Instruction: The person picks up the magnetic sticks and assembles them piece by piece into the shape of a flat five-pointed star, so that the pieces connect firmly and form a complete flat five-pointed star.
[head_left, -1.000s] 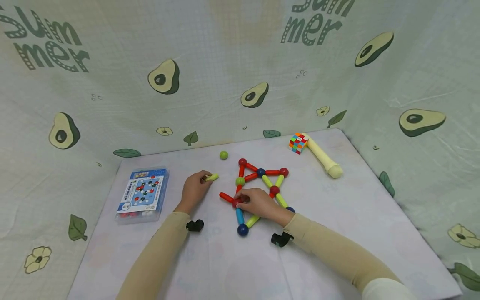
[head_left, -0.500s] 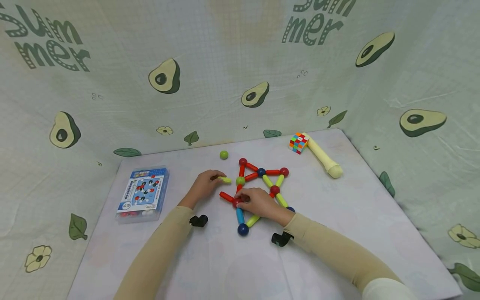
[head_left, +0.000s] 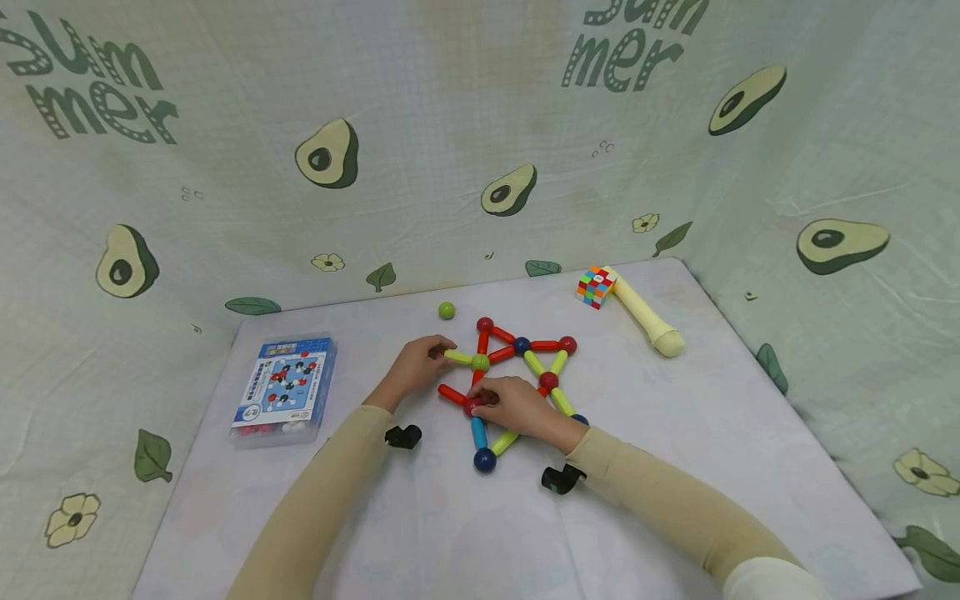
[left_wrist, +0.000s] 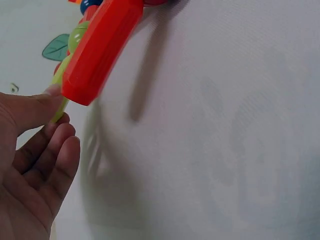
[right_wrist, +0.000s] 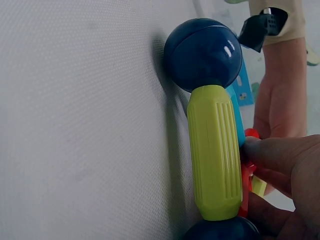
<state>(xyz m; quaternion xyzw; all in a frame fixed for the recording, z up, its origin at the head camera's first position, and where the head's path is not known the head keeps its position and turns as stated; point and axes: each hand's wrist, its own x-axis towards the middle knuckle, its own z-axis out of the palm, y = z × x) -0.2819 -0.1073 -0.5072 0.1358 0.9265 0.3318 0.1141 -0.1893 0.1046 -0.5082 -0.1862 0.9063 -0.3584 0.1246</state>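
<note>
Magnetic rods and balls form a joined figure on the table. My left hand (head_left: 414, 367) pinches a yellow-green magnetic rod (head_left: 458, 357) between thumb and fingers; its far end meets the green ball (head_left: 480, 362). My right hand (head_left: 521, 406) grips the figure at a red ball (head_left: 470, 407), partly covered by the fingers. From that ball a red rod (head_left: 452, 394) sticks out leftward and a blue rod (head_left: 478, 433) runs to a dark blue ball (head_left: 484, 460). In the left wrist view the red rod (left_wrist: 102, 50) looms close. Another yellow-green rod (right_wrist: 215, 155) fills the right wrist view.
A loose green ball (head_left: 447, 310) lies behind the figure. At the left is a plastic box (head_left: 285, 387) with a printed blue cover. A puzzle cube (head_left: 596, 287) and a pale yellow stick with a rounded end (head_left: 648, 317) lie at the back right. Printed cloth hangs behind.
My left hand has moved right with the yellow-green rod, from apart from the figure to the green ball. My right hand stays at the red ball.
</note>
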